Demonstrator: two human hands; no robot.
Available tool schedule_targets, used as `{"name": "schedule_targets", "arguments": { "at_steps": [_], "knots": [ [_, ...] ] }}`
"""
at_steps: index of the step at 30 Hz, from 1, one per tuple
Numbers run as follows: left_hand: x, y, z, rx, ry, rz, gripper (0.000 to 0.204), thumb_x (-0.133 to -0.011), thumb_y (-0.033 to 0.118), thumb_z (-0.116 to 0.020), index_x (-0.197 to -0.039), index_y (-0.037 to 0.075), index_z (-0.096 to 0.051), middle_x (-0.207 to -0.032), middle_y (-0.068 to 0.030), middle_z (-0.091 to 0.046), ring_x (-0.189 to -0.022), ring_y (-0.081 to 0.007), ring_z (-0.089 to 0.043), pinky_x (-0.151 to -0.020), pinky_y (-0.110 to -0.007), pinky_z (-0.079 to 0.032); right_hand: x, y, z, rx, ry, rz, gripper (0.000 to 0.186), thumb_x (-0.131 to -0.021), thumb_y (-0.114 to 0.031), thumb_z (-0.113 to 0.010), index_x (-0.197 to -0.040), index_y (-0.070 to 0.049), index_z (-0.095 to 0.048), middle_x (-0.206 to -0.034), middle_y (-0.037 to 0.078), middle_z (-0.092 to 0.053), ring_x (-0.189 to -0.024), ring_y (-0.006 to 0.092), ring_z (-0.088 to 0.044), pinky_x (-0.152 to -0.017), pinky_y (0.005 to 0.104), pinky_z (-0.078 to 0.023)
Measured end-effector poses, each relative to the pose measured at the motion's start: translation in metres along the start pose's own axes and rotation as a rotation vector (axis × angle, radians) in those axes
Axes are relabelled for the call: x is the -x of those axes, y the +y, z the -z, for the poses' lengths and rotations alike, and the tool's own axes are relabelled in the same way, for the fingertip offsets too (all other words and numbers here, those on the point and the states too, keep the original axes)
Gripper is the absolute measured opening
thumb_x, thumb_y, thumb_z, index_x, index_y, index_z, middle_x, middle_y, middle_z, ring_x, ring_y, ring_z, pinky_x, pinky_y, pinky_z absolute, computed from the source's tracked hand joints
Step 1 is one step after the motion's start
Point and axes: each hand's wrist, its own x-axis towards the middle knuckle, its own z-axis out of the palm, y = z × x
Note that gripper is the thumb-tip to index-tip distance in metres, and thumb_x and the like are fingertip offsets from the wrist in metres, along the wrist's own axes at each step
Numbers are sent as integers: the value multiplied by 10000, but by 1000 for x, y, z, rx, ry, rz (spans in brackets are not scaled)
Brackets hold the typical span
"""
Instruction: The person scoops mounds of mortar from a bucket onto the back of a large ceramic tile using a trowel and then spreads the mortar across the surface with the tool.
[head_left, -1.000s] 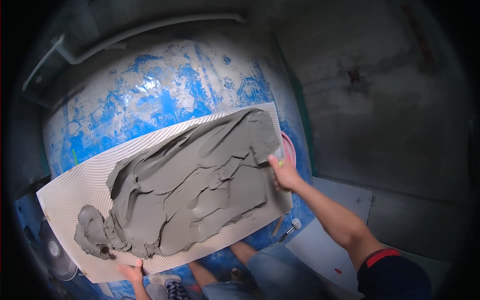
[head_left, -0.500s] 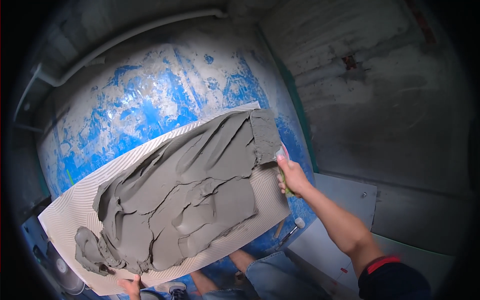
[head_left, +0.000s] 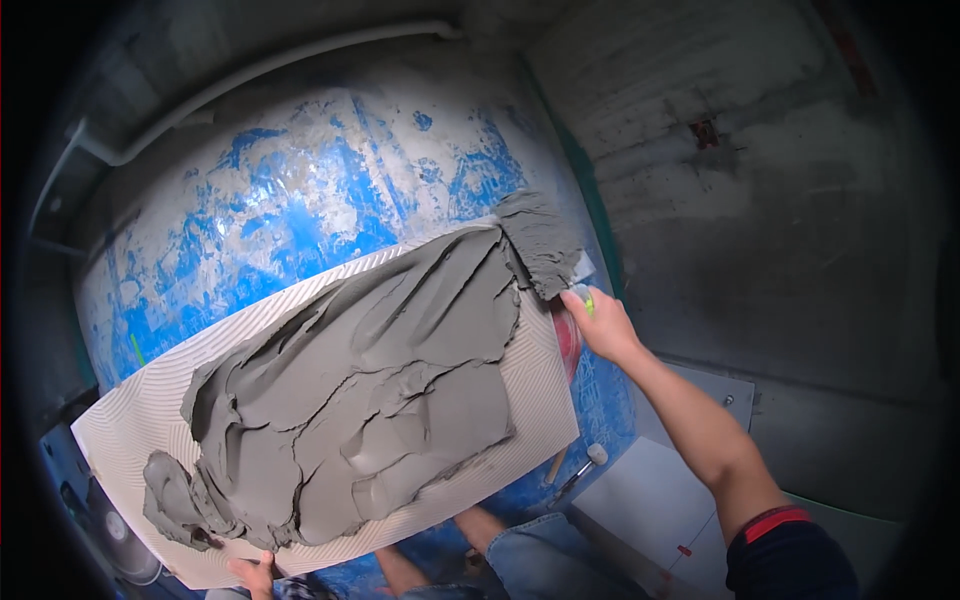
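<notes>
A large pale tile with a ribbed surface (head_left: 140, 410) carries a thick, uneven layer of grey mortar (head_left: 350, 400). My right hand (head_left: 602, 325) is closed on the handle of a trowel (head_left: 587, 300), partly lime green; its blade is loaded with mortar (head_left: 540, 240) at the tile's upper right corner, overhanging it. My left hand (head_left: 255, 575) grips the tile's lower left edge, thumb on top. A red rounded object (head_left: 567, 348) shows partly behind the tile's right edge.
Blue-and-white stained floor (head_left: 290, 190) extends beyond the tile toward a white pipe (head_left: 270, 62). A mallet (head_left: 595, 457), wooden stick (head_left: 556, 465) and pale panels (head_left: 630, 490) lie lower right. Bare legs in denim shorts (head_left: 540, 550) are below. A dark wall (head_left: 780, 250) stands right.
My right hand has moved up and right with the mortar-loaded trowel, baring more ribbed tile along the right side. My left hand stays on the lower edge.
</notes>
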Motion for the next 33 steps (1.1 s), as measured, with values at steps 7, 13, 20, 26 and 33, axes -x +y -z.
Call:
{"name": "schedule_targets", "arguments": {
  "at_steps": [7,13,20,26,33],
  "knots": [
    [27,-50,40,-5,1,110,1190,-704,556,-730,-1412,-183,-122,-1506,-364,-82,-1435,-432,-57,-1180,-444,-61,-52,-71,-20,158,-36,119,625,-915,-556,-492,-1006,55,-588,-934,340,-622,-919,493,-594,-804,505,-474],
    [4,-35,11,5,-17,92,1205,-710,560,-725,-1419,-181,-92,-1513,-365,-49,-1445,-417,-22,-1184,-442,-38,-2,-103,-3,157,-332,276,591,-924,-526,-498,-1111,33,-534,-941,338,-621,-926,502,-584,-827,508,-463],
    [16,-23,18,94,-15,118,1201,-699,491,-769,-1419,-182,-84,-1512,-366,-39,-1447,-412,-5,-1183,-441,-30,-67,-89,-18,265,55,177,558,-927,-493,-505,-1017,55,-556,-913,342,-620,-916,507,-585,-795,532,-468],
    [14,-23,20,100,7,113,1223,-682,475,-788,-1435,-161,-63,-1526,-345,-24,-1449,-412,8,-1180,-456,-30,51,-173,-3,15,-452,283,538,-952,-496,-469,-1079,22,-539,-964,302,-637,-958,455,-613,-823,476,-478],
    [17,-23,21,151,3,134,1253,-668,475,-801,-1448,-138,-35,-1528,-342,4,-1449,-413,34,-1172,-485,-14,77,-251,-91,85,-527,510,509,-942,-461,-489,-1049,34,-531,-873,299,-647,-841,475,-627,-756,547,-489]
  ]
}}
